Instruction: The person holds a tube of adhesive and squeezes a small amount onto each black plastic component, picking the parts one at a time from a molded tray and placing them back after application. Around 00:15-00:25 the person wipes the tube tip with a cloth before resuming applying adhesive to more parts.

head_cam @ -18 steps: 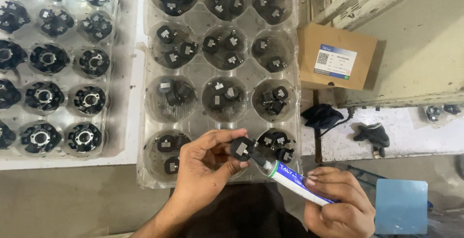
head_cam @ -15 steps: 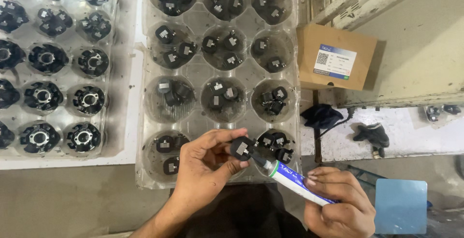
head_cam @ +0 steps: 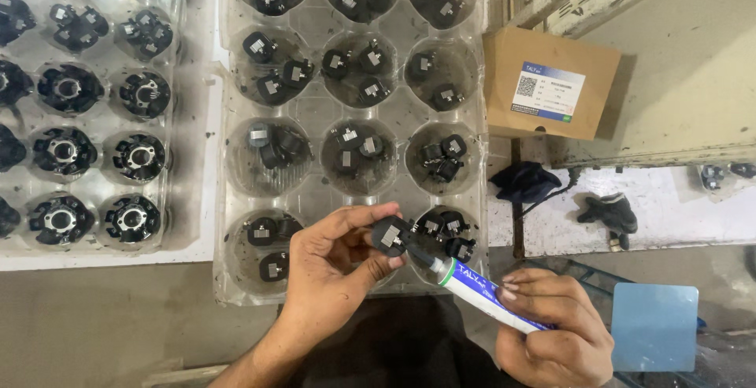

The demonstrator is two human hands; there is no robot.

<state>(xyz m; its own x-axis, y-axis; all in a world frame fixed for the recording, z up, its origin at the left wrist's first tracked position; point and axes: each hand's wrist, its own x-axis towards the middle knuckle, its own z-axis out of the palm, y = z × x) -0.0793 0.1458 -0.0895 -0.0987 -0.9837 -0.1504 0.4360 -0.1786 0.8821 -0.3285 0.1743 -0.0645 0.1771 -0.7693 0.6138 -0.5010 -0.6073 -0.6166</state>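
White worktop (head_cam: 201,222), seen from above; dark floor along its near edge. Clear tray (head_cam: 315,112) in the middle of the worktop, round cups holding small black parts, several per cup. Second tray (head_cam: 169,112) at the worktop's left edge, each cup holding one larger black ring-shaped piece. Cardboard box (head_cam: 551,81) with a white label sits just right of the middle tray. Two dark gloves (head_cam: 526,181) lie on the right part of the worktop. Blue square plate (head_cam: 654,326) at the lower right, off the worktop.

Left hand (head_cam: 335,266) over the middle tray's near edge, thumb and fingertips pinched on one black part (head_cam: 390,236), which is raised above the near-right cup. Right hand (head_cam: 555,337) lower right, fingers closed round a white tube (head_cam: 480,292) with green and blue bands. Tube slants up-left; its dark nozzle touches the part's right side. Part sits at the left fingertips, up-left of the right hand.
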